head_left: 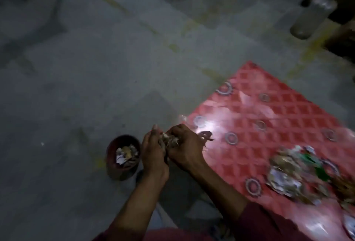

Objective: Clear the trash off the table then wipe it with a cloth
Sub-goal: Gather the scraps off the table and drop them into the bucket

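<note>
- The left hand (153, 154) and right hand (184, 144) are pressed together off the near-left corner of the table (259, 125), cupped around a small wad of scraps (171, 141), fingers curled narrow over it.
- Just left of the hands, on the floor (86, 77), stands a dark red bin (123, 157), open mouth facing up, already holding paper bits.
- To do this step well, I judge the hands should carry the wad fully over the bin's mouth before parting, and part low, so light pieces don't drift onto the floor.
- The bigger trash heap (295, 175) lies on the table's near right, well apart from the hands; it is blurred, but its long axis seems to run from near left to far right.
- No cloth is visible; wiping is not yet begun.
</note>
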The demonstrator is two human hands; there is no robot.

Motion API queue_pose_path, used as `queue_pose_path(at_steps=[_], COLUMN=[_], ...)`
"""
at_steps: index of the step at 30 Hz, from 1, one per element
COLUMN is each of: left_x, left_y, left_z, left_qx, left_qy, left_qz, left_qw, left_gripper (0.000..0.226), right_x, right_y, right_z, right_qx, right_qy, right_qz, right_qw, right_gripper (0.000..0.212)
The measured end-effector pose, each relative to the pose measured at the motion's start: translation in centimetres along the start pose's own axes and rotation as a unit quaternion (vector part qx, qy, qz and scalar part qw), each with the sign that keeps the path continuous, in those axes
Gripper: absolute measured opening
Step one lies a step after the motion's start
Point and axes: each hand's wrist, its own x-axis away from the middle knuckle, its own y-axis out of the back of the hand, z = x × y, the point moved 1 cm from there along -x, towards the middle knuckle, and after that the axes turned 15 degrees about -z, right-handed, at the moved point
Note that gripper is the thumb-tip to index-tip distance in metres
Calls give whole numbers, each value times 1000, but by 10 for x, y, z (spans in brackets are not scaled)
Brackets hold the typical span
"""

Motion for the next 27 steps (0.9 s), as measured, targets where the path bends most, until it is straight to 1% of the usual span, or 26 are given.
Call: queue_pose_path(at_steps=[2,4,5,7,8,9,11,12,13,15,16,17,19,20,21,23,24,25,27], left_x=[-62,-124,-155,-216,-247,-282,-353,-390,-424,-488,-517,-548,-602,-621,-633,-656,-664,-669,-677], left_y=[33,70,89,118,129,139,156,165,172,186,192,200,217,224,227,234,237,241,253], left_z=[-32,-55,-60,-62,-57,-46,-13,10,33,76,97,121,169,186,197,218,224,230,246], left_qx=[-13,-4,-6,-9,-6,-3,5,1,-5,-26,-35,-51,-116,-153,-176,-184,-179,-172,-169], left_qy=[-21,-5,0,16,24,32,59,77,92,127,136,141,170,193,215,245,252,257,254], left_qz=[-55,-104,-130,-167,-177,-191,-220,-230,-237,-236,-229,-224,-198,-177,-151,-127,-122,-124,-127], left_qw=[998,995,992,986,984,981,974,970,967,963,963,963,958,953,949,943,943,943,944], left_gripper=[21,29,28,15,15,19,22,22,21,15,18,28,55,65,70,80,88,94,107], right_x=[-5,-8,-9,-9,-8,-6,-4,-2,2,10,16,18,16,12,7,9,10,14,17], right_y=[-70,-143,-179,-251,-284,-321,-397,-433,-469,-526,-549,-567,-600,-609,-616,-632,-634,-635,-634], right_z=[31,52,57,55,48,34,-3,-27,-58,-110,-135,-152,-183,-188,-190,-212,-222,-233,-252], right_qx=[-18,-42,-53,-52,-51,-54,-50,-40,-29,-4,13,34,57,58,66,134,177,220,311], right_qy=[9,1,-6,-16,-27,-35,-51,-72,-104,-162,-171,-175,-154,-149,-150,-165,-170,-167,-149], right_qz=[52,130,161,203,218,228,250,269,292,328,335,342,347,356,375,433,444,435,395], right_qw=[998,991,986,978,974,972,966,960,950,931,926,923,924,921,913,876,862,857,852], right_gripper=[16,19,19,13,8,6,10,12,19,45,61,74,83,87,97,119,123,124,121])
